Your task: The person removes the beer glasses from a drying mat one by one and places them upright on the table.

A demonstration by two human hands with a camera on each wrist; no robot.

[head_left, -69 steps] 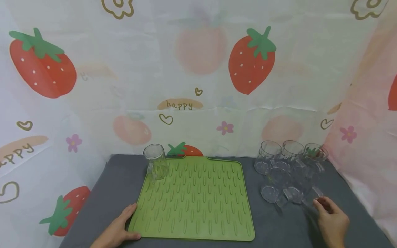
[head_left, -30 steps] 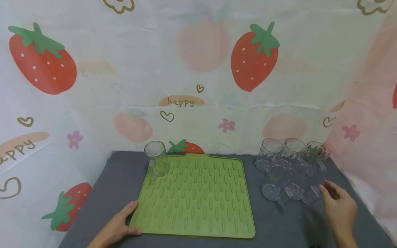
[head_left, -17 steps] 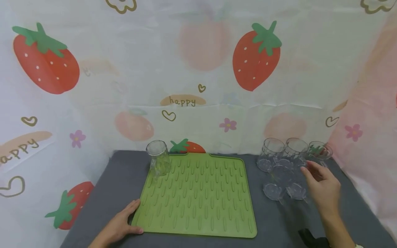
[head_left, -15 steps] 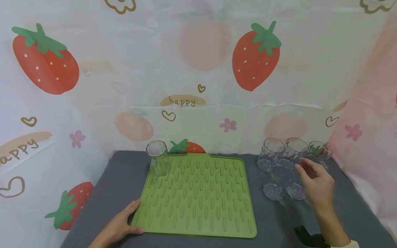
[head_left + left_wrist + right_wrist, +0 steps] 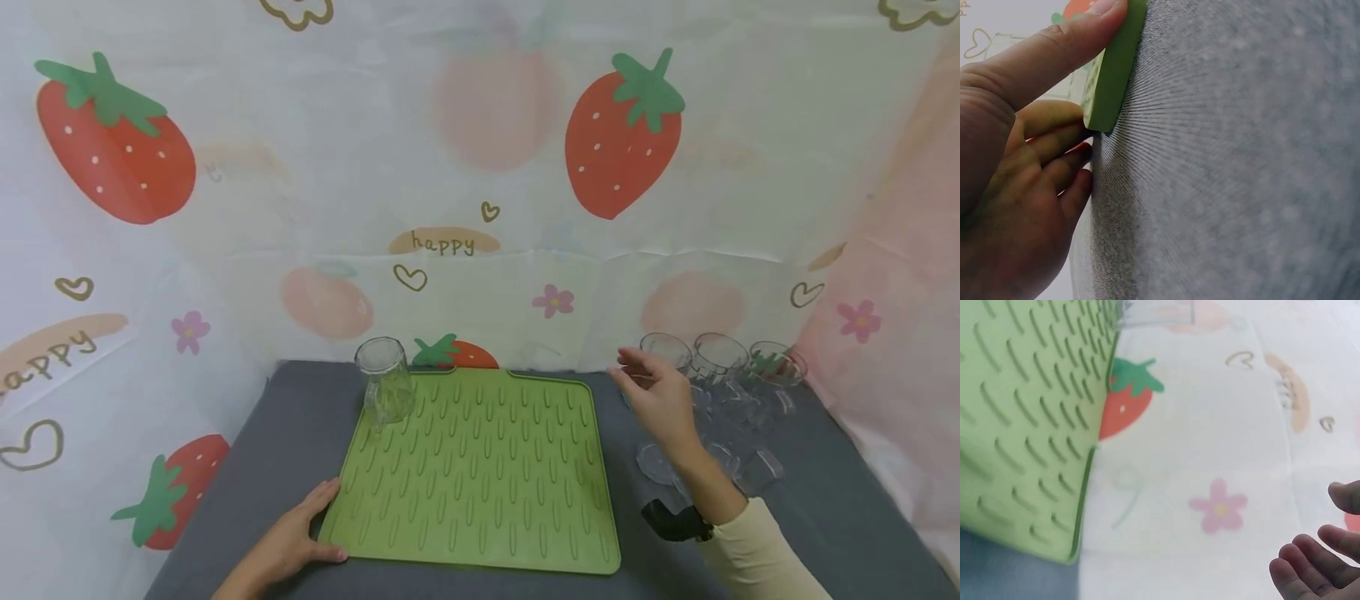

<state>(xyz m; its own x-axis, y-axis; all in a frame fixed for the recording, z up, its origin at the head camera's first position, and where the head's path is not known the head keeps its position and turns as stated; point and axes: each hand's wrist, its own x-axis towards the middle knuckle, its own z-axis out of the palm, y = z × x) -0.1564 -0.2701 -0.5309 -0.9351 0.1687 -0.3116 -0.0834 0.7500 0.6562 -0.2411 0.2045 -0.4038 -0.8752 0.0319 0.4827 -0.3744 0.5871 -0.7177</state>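
Note:
My left hand (image 5: 288, 537) rests at the near left corner of a green ridged drying mat (image 5: 480, 492). Its thumb (image 5: 1063, 47) lies straight along the mat's front edge, and its relaxed fingers are by the left side. A clear glass mug (image 5: 386, 387) stands on the mat's far left corner, handle toward the front. My right hand (image 5: 663, 404) hovers off the mat's far right side, partly covering a group of clear mugs (image 5: 723, 358). Its fingers (image 5: 1310, 565) are loosely bent and hold nothing.
The mugs at right stand close together, one lower mug (image 5: 759, 471) at the near right. A dark grey cloth (image 5: 847, 533) covers the table. Behind and beside it hangs a white sheet (image 5: 525, 208) printed with strawberries. A black strap piece (image 5: 675, 521) sits at my right wrist.
My right hand has moved left from the near right mugs, past the group, to beside the mat, with nothing in it. My left hand stays at the mat's corner.

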